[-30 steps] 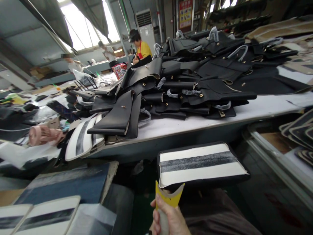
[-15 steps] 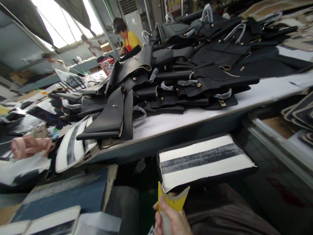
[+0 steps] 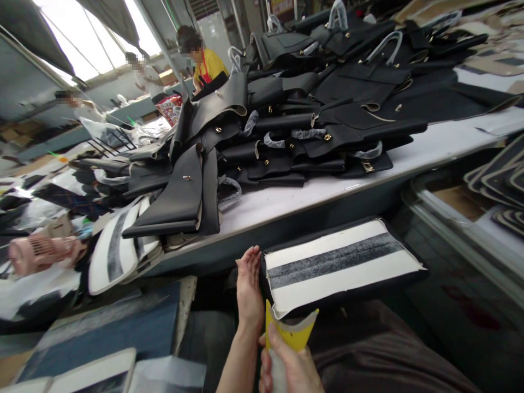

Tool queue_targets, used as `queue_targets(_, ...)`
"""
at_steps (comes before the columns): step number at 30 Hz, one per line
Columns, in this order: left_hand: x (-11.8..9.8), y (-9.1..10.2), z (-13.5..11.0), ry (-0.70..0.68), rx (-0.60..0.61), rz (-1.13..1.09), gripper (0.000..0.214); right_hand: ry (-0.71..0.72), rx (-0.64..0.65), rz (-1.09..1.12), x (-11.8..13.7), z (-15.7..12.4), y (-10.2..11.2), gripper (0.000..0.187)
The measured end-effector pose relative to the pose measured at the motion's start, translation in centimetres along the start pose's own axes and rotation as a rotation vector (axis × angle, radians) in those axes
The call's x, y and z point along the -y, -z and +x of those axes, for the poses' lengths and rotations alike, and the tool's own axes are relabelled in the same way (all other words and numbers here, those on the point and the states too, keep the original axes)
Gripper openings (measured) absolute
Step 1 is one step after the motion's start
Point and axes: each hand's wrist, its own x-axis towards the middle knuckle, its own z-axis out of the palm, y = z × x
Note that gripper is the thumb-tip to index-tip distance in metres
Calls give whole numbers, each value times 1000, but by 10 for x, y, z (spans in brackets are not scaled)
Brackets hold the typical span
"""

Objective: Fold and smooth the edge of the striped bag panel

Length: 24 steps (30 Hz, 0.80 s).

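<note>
A rectangular bag panel [image 3: 333, 265], white with a dark grey stripe and black edges, lies in front of me, close to my lap. My left hand [image 3: 249, 286] is held open along the panel's left edge, fingers stretched out and pointing away from me. Whether it presses on the edge or only rests beside it, I cannot tell. Just below the panel's near left corner, my right hand [image 3: 289, 363] is closed around a yellow scraper [image 3: 292, 334] with a curved-in front edge and a pale grey handle.
Black bags [image 3: 266, 136] with wrapped handles pile up on the white table [image 3: 286, 204] ahead. On the left are striped white panels [image 3: 117, 251], a pink fan [image 3: 45, 252] and a blue-topped board [image 3: 106, 333]. Dark panels [image 3: 497, 177] are stacked right. Several people work at the back.
My left hand has come into view and is now at the panel's left edge. The right hand keeps the scraper in nearly the same place. The view has shifted slightly.
</note>
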Motion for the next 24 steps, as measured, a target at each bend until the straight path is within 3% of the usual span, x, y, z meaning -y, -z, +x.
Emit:
queue_targets(4,-6,-7,-4,-204,134,285,53,-4,-25,-125,2,-1,-1,71)
queue_targets(9,-9,-8,-5,-324,121,531,45,37,-29,-154,-1,2,1,72)
queue_targets(20,-5,-8,-5,-300,83,516,39,5,-91,-256,17,-6,0,77)
queue_targets(24,-7,-10,-6,-288,76,511,38,-45,-33,-240,21,-6,5,72)
